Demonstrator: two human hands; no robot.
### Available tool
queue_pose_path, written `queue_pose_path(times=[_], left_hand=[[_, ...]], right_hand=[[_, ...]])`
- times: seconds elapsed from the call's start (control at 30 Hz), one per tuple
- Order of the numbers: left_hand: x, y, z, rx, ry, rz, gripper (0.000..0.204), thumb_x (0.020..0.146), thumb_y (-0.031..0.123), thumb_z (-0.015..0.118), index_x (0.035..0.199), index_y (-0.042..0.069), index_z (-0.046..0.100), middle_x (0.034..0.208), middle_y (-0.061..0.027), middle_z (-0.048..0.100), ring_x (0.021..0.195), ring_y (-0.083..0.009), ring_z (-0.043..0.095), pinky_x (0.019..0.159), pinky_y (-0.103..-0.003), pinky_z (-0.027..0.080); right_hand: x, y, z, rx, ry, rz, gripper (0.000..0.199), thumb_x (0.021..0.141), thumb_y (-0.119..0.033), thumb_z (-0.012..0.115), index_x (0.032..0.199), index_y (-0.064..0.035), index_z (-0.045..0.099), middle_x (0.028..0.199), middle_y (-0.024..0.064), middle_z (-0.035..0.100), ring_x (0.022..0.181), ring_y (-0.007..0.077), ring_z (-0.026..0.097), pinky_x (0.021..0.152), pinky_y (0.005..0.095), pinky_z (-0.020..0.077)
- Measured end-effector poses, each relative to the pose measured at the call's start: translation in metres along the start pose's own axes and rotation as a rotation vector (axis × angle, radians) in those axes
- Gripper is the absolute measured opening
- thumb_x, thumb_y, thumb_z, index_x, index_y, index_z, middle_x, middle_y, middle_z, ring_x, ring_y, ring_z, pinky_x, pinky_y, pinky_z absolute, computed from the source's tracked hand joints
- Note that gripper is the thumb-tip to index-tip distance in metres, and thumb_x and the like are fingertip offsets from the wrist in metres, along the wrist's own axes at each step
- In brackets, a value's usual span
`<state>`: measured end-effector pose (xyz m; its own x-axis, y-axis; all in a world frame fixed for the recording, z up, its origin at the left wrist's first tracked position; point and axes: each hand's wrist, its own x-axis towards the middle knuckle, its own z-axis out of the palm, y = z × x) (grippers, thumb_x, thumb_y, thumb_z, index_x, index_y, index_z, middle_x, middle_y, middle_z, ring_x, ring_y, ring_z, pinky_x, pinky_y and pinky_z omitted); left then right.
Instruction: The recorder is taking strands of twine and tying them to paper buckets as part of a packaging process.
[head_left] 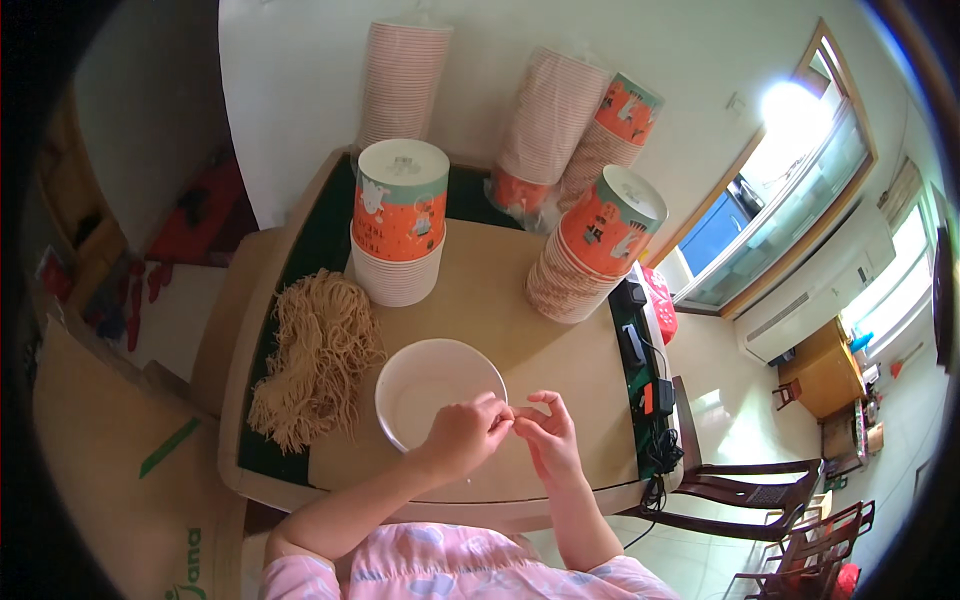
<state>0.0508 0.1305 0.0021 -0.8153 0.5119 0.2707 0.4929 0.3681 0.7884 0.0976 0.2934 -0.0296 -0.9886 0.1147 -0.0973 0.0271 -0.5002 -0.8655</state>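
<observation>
My left hand (pixel 463 433) is closed in a pinch over the right front rim of a white paper tub (pixel 402 378). Its fingertips meet those of my right hand (pixel 548 437), whose thumb and forefinger are pressed together while the other fingers curl loosely. Anything between the fingertips is too small to make out. The tub stands upright, and its visible inside is plain white; my left hand hides part of its near side. Left of it lies a loose heap of beige strings (pixel 312 365), tangled and hanging in strands.
Two stacks of upside-down orange-and-green paper tubs, one left (pixel 402 215) and one right (pixel 606 240), stand behind the bowl-shaped tub. Bagged stacks (pixel 550 125) lean against the wall. Black adapters and cables (pixel 660 450) line the table's right edge, near a dark wooden chair (pixel 745 490).
</observation>
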Motion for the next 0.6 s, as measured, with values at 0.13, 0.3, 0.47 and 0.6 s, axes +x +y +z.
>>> queue_pose_path(times=[0.13,0.3,0.47,0.6], left_hand=[[0.004,0.0,-0.003,-0.114,-0.032,-0.132,0.01,0.084,0.014,0.064,0.082,0.004,0.064,0.081,-0.0097,0.062,0.066,-0.0281,0.064,0.06,-0.039,0.051],[0.006,-0.003,-0.002,-0.108,0.054,-0.112,0.008,0.082,0.012,0.067,0.083,0.004,0.066,0.079,-0.0089,0.063,0.066,-0.0242,0.064,0.06,-0.035,0.051],[0.003,-0.003,-0.002,0.05,0.101,-0.065,0.007,0.079,0.011,0.07,0.08,0.005,0.066,0.079,-0.0072,0.064,0.066,-0.0219,0.066,0.059,-0.033,0.052],[0.002,-0.002,-0.001,0.135,0.126,-0.049,0.008,0.076,0.011,0.071,0.076,0.007,0.063,0.077,-0.0064,0.062,0.065,-0.0234,0.065,0.059,-0.035,0.052]], right_hand=[[0.001,-0.001,0.003,-0.151,-0.023,-0.078,0.04,0.085,0.007,0.063,0.118,-0.0033,0.044,0.101,0.0155,0.068,0.086,0.0149,0.063,0.074,0.0244,0.0486],[0.005,0.005,0.006,-0.4,0.081,-0.161,0.042,0.082,0.01,0.065,0.117,-0.0024,0.046,0.09,0.0126,0.07,0.088,0.0161,0.065,0.08,0.025,0.0487],[0.007,0.006,0.011,-0.668,0.083,-0.341,0.04,0.08,0.009,0.067,0.111,-0.0048,0.045,0.086,0.0093,0.069,0.082,0.0125,0.063,0.072,0.0226,0.0452],[0.006,0.002,0.014,-0.711,0.066,-0.339,0.041,0.081,0.009,0.065,0.111,-0.0054,0.043,0.085,0.0078,0.067,0.083,0.0125,0.062,0.074,0.0235,0.0455]])
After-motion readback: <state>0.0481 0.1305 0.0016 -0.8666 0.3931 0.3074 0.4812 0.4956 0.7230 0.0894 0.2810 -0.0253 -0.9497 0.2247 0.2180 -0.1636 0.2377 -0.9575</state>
